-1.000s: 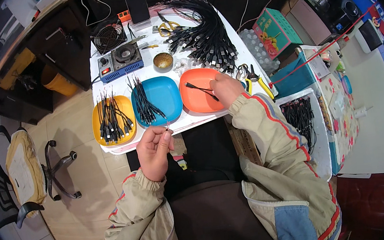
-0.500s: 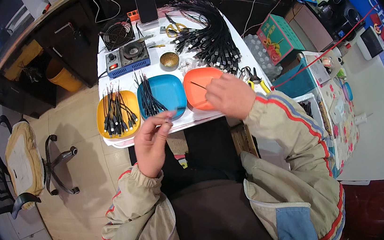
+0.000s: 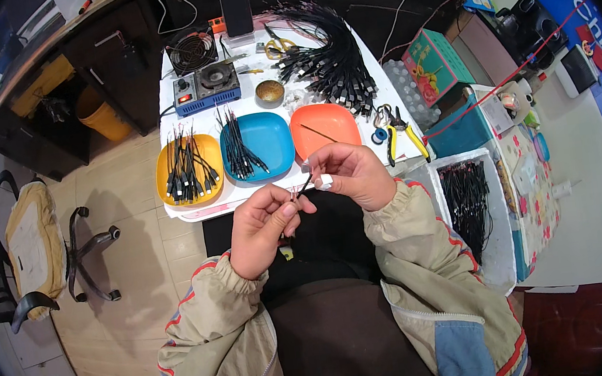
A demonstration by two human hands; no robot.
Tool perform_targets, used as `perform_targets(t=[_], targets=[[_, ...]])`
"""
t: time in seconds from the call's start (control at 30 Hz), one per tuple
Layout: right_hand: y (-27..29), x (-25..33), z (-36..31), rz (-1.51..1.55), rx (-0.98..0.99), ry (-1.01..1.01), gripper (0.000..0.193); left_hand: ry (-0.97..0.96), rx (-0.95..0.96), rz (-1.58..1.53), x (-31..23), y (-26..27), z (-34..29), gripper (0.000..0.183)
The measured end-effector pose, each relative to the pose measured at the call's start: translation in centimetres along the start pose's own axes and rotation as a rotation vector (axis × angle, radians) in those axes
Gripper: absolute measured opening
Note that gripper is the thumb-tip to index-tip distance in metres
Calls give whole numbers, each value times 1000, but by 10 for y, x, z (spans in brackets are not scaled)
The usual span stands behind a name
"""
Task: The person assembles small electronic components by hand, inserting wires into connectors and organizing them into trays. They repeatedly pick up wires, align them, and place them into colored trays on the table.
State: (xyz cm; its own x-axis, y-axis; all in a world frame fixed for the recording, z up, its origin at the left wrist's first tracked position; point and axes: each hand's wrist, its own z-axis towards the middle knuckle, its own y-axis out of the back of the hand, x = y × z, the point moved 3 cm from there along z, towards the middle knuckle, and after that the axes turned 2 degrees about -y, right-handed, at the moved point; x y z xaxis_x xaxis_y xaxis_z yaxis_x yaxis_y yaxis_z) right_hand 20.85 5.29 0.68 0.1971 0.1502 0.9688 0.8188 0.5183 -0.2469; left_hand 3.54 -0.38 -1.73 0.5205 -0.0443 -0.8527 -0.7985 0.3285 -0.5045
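Observation:
In front of the table's near edge, my left hand (image 3: 264, 225) and right hand (image 3: 359, 175) are close together. Both are closed on a short black cable (image 3: 305, 187) slanting between them. Thin bare wire ends show by my left fingertips, and a small metallic piece sits at my right index finger. Something white covers part of my right thumb. Just beyond are three square trays: a yellow one (image 3: 219, 186) and a blue one (image 3: 279, 162), both with short black cables (image 3: 241, 154), and an orange one (image 3: 341, 113) with a thin brown stick (image 3: 318, 133) lying in it.
A blue heating device (image 3: 207, 95), a fan (image 3: 192, 50), a metal cup (image 3: 270, 92) and a big cable bundle (image 3: 334, 58) stand farther back. Yellow-handled pliers (image 3: 405, 139) lie right of the orange tray. A white box (image 3: 500, 239) of black cables is at my right.
My right hand has come back from the orange tray to meet my left hand, which moved slightly right and nearer me. The stick now lies in the tray. The view has shifted slightly.

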Motion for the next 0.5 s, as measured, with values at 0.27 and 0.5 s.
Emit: perform_targets(t=[0.27, 0.5], targets=[[-12, -20, -3, 463, -31, -51, 14, 145, 72, -474, 6, -3, -4, 6], [-30, -18, -11, -384, -344, 500, 14, 73, -119, -212, 13, 0, -6, 9]])
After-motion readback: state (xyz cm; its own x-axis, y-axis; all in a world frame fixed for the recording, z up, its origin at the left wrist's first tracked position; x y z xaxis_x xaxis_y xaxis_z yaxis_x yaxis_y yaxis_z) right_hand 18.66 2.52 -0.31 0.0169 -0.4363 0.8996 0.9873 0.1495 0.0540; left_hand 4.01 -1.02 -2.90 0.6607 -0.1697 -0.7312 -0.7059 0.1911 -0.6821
